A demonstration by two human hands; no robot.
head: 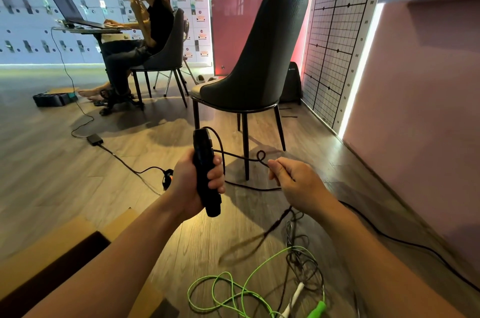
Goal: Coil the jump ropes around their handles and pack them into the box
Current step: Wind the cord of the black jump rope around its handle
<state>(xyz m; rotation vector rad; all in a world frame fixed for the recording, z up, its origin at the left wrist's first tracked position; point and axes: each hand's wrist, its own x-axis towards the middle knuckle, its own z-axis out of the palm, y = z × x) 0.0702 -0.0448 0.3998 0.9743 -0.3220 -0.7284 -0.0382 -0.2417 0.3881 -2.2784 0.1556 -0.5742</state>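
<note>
My left hand grips a pair of black jump-rope handles, held upright in the middle of the view. A thin black rope leaves the top of the handles, loops down and runs right to my right hand, which pinches it just past a small curl. More black rope trails to the floor beneath my right hand. A green rope with green and white handles lies tangled on the floor at the bottom. The open cardboard box sits at the lower left.
An empty dark chair stands just beyond my hands. A person sits at a small laptop table at the back left. A power cable and adapter cross the wooden floor. A pink wall runs along the right.
</note>
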